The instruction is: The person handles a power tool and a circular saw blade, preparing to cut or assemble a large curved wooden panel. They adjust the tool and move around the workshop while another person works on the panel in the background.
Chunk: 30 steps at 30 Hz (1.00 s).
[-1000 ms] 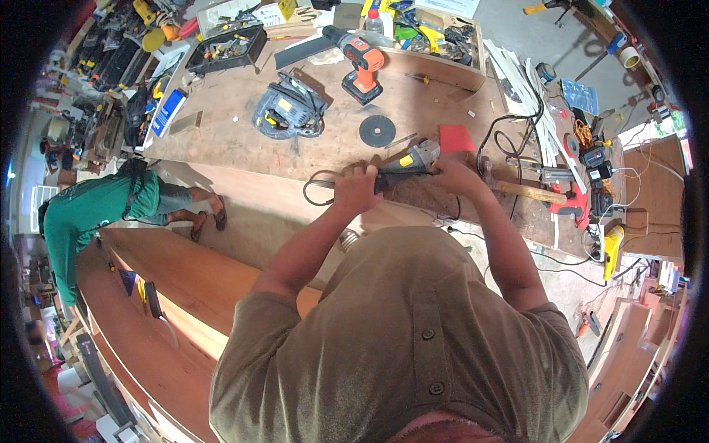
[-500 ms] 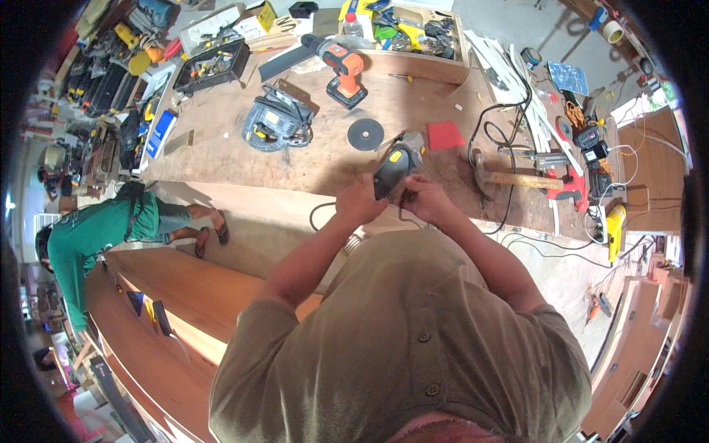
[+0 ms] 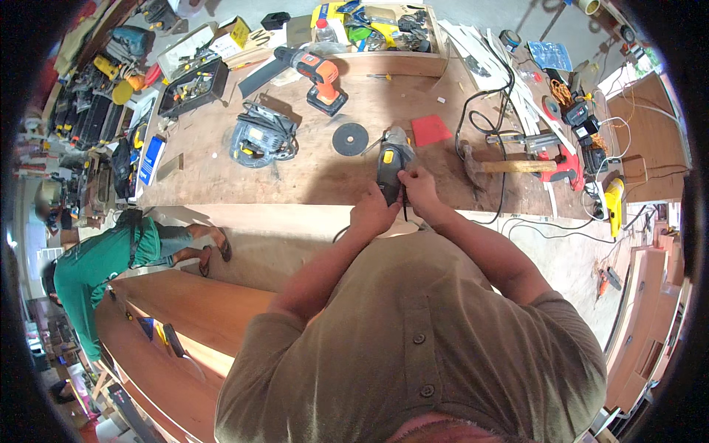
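In the head view, your left hand [image 3: 374, 210] is wrapped around the rear of the angle grinder [image 3: 389, 173], just over the near edge of the work surface [image 3: 199, 181]. Your right hand [image 3: 421, 188] is at the grinder's side, its fingers drawn narrow; it seems to be touching the body, but you can't tell from here whether it pinches that or the cord. The tool's metal head points toward the far edge.

Just beyond, toward the left edge, lies a black disc [image 3: 350, 133]; a red sheet [image 3: 431, 130] lies near the head on the other side. Toward the right edge you have the hammer [image 3: 509, 167] and a looping black cord [image 3: 504, 159]. The jigsaw [image 3: 264, 136] is well apart toward the left edge, with bare wood between it and the near edge. The orange drill [image 3: 321, 77] stands nearer the far edge, before the wooden box [image 3: 399, 65].

Your grinder carries a yellow label; a blue packet [image 3: 150, 159] by the left edge bears pale print, too small to read.
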Available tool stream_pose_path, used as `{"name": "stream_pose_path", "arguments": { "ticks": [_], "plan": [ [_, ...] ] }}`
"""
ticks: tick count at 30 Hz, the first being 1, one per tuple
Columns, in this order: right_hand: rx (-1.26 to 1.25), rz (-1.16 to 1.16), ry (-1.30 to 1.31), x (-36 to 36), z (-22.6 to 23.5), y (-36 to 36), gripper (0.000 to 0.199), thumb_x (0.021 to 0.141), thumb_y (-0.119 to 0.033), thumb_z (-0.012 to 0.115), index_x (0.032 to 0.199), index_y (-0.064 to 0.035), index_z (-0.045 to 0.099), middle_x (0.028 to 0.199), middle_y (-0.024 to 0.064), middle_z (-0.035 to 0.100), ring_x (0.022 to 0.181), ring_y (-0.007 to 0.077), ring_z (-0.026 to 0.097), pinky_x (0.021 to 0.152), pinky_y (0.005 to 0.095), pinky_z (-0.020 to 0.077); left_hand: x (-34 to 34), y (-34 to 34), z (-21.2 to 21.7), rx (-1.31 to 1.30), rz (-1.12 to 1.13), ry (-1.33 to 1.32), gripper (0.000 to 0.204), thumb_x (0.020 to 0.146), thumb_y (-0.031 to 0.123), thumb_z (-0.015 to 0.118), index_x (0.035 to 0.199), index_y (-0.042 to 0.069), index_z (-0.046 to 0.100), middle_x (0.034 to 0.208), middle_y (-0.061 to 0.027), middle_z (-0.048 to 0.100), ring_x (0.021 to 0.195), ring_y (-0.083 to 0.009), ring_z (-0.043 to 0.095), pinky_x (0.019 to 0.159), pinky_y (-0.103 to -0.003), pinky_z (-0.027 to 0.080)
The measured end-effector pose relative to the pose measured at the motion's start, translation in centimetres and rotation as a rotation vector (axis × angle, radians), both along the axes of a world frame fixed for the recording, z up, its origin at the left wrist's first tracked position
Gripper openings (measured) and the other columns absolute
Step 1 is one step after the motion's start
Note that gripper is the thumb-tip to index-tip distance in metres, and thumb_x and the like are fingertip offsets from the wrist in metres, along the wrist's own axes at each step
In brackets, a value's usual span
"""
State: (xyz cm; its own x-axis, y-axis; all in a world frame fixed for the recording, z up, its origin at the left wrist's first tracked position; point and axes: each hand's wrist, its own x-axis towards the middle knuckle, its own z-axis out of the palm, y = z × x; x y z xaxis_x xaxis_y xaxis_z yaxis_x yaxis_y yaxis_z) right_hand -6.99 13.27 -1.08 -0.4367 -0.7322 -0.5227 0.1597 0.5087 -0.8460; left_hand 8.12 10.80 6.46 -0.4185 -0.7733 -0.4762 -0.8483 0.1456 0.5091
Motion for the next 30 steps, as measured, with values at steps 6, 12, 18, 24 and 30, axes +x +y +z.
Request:
{"name": "stream_pose_path", "arguments": {
  "ticks": [6,12,18,24,30],
  "plan": [
    [-0.077,0.003,0.508,1.2,1.6,0.8,0.044,0.088,-0.027,0.070,0.108,0.0035,0.046,0.088,0.0248,0.062,0.085,0.0374,0.063,0.077,0.0454,0.0496,-2.7,1.7,-1.2,0.174,0.095,0.085,0.066,0.087,0.034,0.065,0.128,-0.005,0.030,0.117,-0.0340,0.057,0.105,-0.0497,0.061,0.089,-0.056,0.049],
    [0.058,0.139,0.477,-0.2,5.6,1.7,0.070,0.078,-0.036,0.075,0.122,0.0019,0.037,0.102,0.0344,0.063,0.102,0.0482,0.063,0.089,0.0517,0.0493,-4.6,2.4,-9.3,0.025,-0.309,0.497,0.079,0.088,0.031,0.064,0.142,-0.006,0.018,0.130,-0.0355,0.048,0.116,-0.0508,0.054,0.094,-0.055,0.046],
    [0.165,0.304,0.657,-4.3,6.0,0.7,0.065,0.077,-0.036,0.071,0.124,-0.0031,0.040,0.101,0.0316,0.065,0.096,0.0491,0.064,0.085,0.0530,0.0510,-7.8,2.9,-4.4,0.690,-0.011,0.811,0.077,0.080,0.006,0.060,0.146,0.001,0.019,0.133,-0.0181,0.045,0.122,-0.0259,0.050,0.100,-0.039,0.043],
    [0.126,0.347,0.736,-5.0,7.8,0.7,0.060,0.077,-0.035,0.071,0.122,-0.0060,0.045,0.103,0.0250,0.067,0.097,0.0429,0.066,0.083,0.0515,0.0523,-8.0,2.7,-5.0,0.587,-0.064,0.822,0.080,0.080,0.006,0.061,0.147,0.004,0.017,0.134,-0.0170,0.045,0.123,-0.0274,0.051,0.097,-0.041,0.047],
    [0.148,0.365,0.785,-5.3,6.2,1.5,0.062,0.077,-0.037,0.072,0.127,-0.0085,0.049,0.108,0.0215,0.067,0.100,0.0404,0.066,0.085,0.0506,0.0523,-6.1,-1.8,-0.1,-0.017,-0.442,-0.011,0.074,0.077,0.022,0.072,0.143,0.010,0.040,0.130,-0.0192,0.051,0.127,-0.0371,0.048,0.103,-0.047,0.042]
  ]
}}
